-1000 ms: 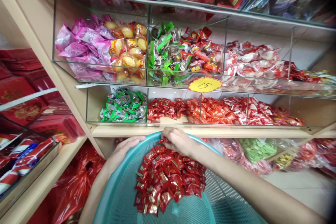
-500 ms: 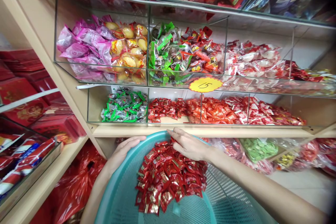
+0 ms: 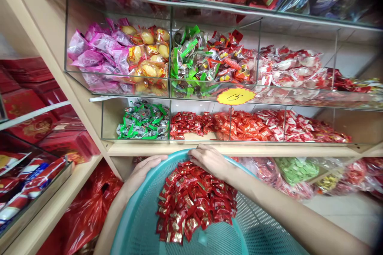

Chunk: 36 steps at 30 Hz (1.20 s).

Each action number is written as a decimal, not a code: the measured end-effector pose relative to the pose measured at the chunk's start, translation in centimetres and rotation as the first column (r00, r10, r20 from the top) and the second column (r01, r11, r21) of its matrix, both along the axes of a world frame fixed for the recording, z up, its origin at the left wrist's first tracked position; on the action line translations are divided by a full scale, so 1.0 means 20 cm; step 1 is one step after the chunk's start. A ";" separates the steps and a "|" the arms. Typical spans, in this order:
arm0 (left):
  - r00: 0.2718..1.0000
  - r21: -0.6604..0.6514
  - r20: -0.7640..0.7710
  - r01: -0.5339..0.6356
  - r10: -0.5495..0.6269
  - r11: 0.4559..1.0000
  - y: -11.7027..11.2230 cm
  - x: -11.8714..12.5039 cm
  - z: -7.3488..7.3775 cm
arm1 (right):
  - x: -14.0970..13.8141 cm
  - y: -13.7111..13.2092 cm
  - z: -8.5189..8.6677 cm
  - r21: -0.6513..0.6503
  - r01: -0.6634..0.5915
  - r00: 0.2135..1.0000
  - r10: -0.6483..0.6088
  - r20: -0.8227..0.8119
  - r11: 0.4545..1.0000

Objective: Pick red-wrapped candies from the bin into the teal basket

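A teal plastic basket point(image 3: 143, 207) with perforated walls is tilted in front of me. Small red-and-gold wrapped candies point(image 3: 191, 211) lie in a heap inside it, toward the far wall. My left hand point(image 3: 146, 169) grips the basket from its far left side, fingers lying along the rim and thumb hidden. My right hand point(image 3: 209, 161) is at the far rim, its fingers curled over the edge just above the candies. Whether its fingertips touch the candies I cannot tell.
Directly beyond the basket runs a wooden shelf edge point(image 3: 239, 150). Above it, glass-fronted bins hold red candies point(image 3: 191, 123), green-wrapped candies point(image 3: 143, 119) and other sweets. A yellow price tag point(image 3: 235, 96) reads 15. Red plastic bags point(image 3: 95, 207) hang low at left.
My right hand's fingers have drawn in and curled more closely over the far rim. My left hand stays on the rim. The view has shifted slightly.
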<state>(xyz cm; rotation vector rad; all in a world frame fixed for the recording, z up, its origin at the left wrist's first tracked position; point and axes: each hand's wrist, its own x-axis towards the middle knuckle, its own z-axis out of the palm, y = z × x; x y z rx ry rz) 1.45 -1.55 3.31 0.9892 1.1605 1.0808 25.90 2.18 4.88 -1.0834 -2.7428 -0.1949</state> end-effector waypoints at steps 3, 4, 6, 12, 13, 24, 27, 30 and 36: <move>1.000 0.016 -0.018 0.022 -0.022 1.000 -0.01 0.00 0.02 | -0.01 0.01 -0.01 0.035 -0.051 0.999 0.051 -0.017 0.998; 0.999 0.021 -0.031 0.034 -0.033 0.999 -0.01 0.00 0.02 | -0.01 0.01 -0.02 0.042 -0.067 0.997 0.068 -0.034 0.997; 0.997 0.030 -0.054 0.053 -0.052 0.998 -0.01 0.00 0.04 | 0.00 0.01 -0.02 0.051 -0.074 0.994 0.077 -0.076 0.996; 0.994 0.055 -0.097 0.054 -0.048 0.997 0.00 -0.01 0.04 | -0.02 0.02 -0.03 0.072 -0.010 0.995 0.017 -0.103 0.997; 0.994 0.049 -0.096 0.057 -0.052 0.997 0.00 -0.01 0.05 | -0.02 0.01 -0.04 0.069 -0.010 0.995 0.017 -0.101 0.998; 1.000 -0.006 -0.012 0.007 -0.007 1.000 0.01 0.00 0.01 | 0.02 -0.01 0.01 0.148 -0.050 0.981 0.076 -0.176 0.988; 1.000 -0.046 0.012 0.000 0.001 0.999 0.01 0.01 0.00 | 0.06 0.11 0.12 0.102 0.185 0.938 -0.145 -0.314 0.977; 1.000 -0.069 0.017 -0.004 0.005 0.998 0.01 0.01 0.00 | 0.08 0.29 0.19 -0.112 0.535 0.800 -0.545 -0.251 0.838; 1.000 -0.044 0.001 -0.006 0.006 0.999 0.00 0.01 0.02 | 0.02 0.49 0.14 -0.240 0.727 0.648 -0.758 -0.074 0.644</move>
